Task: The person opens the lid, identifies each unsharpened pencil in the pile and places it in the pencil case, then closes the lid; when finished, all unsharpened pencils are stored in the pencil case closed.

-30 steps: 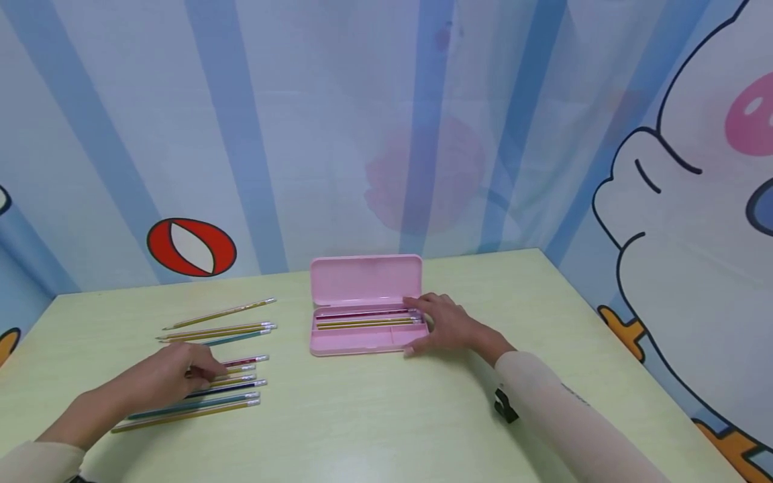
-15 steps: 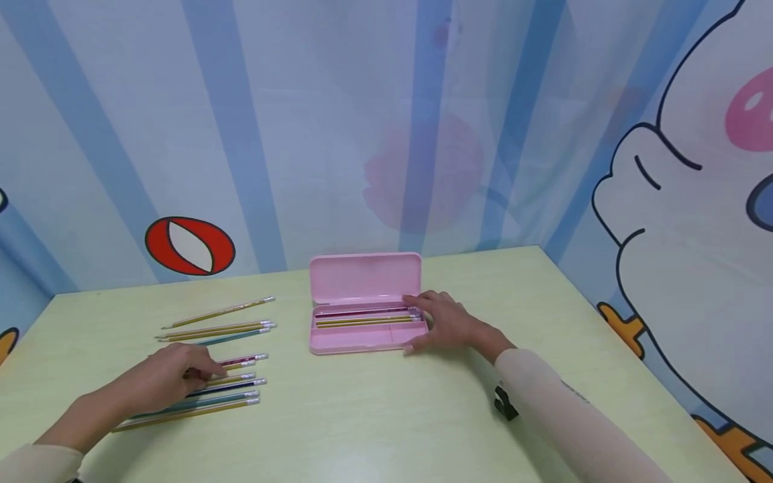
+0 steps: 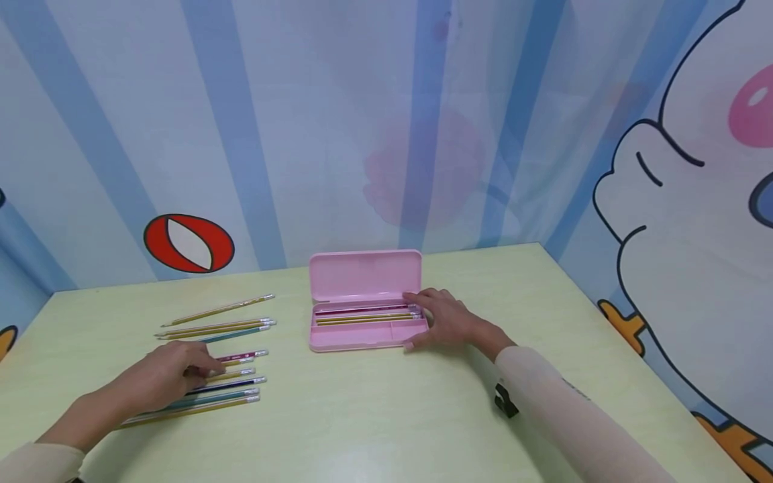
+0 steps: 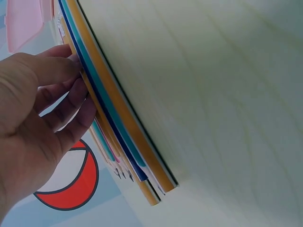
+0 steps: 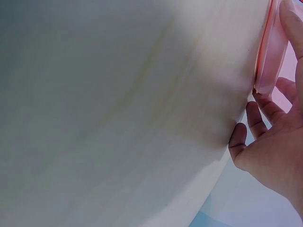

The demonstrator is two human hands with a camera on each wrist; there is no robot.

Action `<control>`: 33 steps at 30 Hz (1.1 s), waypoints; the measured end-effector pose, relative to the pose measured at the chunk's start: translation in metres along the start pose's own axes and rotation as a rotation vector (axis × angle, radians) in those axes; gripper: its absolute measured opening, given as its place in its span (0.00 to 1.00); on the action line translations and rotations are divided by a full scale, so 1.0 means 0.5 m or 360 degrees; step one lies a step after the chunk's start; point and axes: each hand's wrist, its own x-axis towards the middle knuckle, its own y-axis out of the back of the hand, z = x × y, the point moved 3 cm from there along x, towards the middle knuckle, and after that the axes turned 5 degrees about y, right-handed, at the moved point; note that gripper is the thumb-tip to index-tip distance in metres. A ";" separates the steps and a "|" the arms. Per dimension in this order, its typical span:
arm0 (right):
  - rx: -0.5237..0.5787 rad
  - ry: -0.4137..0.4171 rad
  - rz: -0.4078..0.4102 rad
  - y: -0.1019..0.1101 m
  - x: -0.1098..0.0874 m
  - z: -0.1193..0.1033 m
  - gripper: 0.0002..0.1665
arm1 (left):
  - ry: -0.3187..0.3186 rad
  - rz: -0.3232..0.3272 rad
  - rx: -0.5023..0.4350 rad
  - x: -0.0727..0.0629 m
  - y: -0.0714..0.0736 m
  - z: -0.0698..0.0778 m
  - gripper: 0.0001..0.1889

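Note:
On the left of the table several pencils lie roughly side by side, eraser ends to the right. My left hand (image 3: pixel 169 376) reaches over the nearer group, thumb and fingertips pinching a yellow pencil (image 3: pixel 240 362), whose other end it hides. Beside that are a red pencil (image 3: pixel 244 355), a dark blue pencil (image 3: pixel 235 384) and a teal pencil (image 4: pixel 102 97). A pink pencil case (image 3: pixel 353 335) stands with its lid up, several pencils (image 3: pixel 362 320) in its back compartment. My right hand (image 3: pixel 449 322) holds the case's right end, thumb in front and index finger behind.
Farther back on the left lie more yellow pencils (image 3: pixel 217 310) and another teal pencil (image 3: pixel 235 334). The pale table (image 3: pixel 362 416) ends at a striped curtain (image 3: pixel 326 134) behind the case. A printed cartoon wall hanging (image 3: pixel 694 268) borders the right side.
The left hand has shifted only very slightly at the pencils. The right hand keeps its hold on the case. The head view has tilted a little.

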 end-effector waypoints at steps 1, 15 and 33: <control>0.0002 -0.0002 -0.0001 0.000 0.000 0.000 0.60 | 0.0016 -0.0002 0.0011 0.001 0.000 -0.001 0.14; 0.0016 -0.0021 -0.0003 0.002 0.001 0.000 0.60 | 0.0012 0.0019 0.0134 0.004 0.000 0.002 0.12; 0.0013 -0.0039 0.0011 -0.002 0.001 0.004 0.61 | -0.0089 0.0063 0.0183 0.006 -0.002 0.009 0.12</control>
